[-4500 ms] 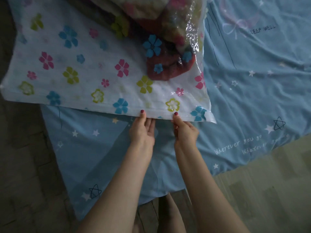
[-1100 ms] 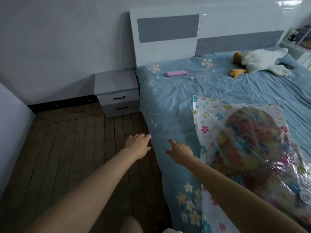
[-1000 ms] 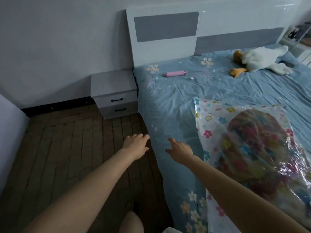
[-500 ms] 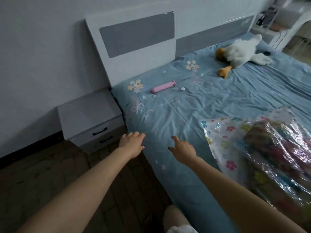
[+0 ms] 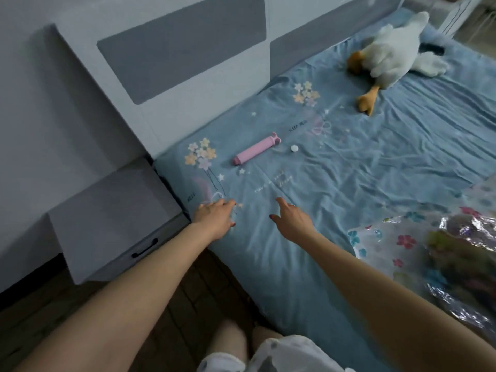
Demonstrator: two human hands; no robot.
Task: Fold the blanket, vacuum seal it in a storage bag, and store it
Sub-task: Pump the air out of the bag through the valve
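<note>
While both hands, the left hand (image 5: 214,220) and right hand (image 5: 292,221), reach empty and loose-fingered over the near sheet, the pump (image 5: 256,149) lies far ahead; rigid and light, best gripped mid-barrel; the slippery, crinkly bag (image 5: 418,253) with the soft blanket (image 5: 461,259) sits right.

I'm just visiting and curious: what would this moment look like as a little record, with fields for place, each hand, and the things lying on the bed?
place: bedroom, blue bed sheet, grey headboard, nightstand beside the bed
left hand: empty, fingers relaxed, reaching over the bed's edge
right hand: empty, forefinger stretched forward
storage bag: flowered, clear, blanket inside, at right
pink pump: on the sheet ahead of both hands, untouched
small white cap: beside the pump
plush goose: far side, near the headboard
</note>
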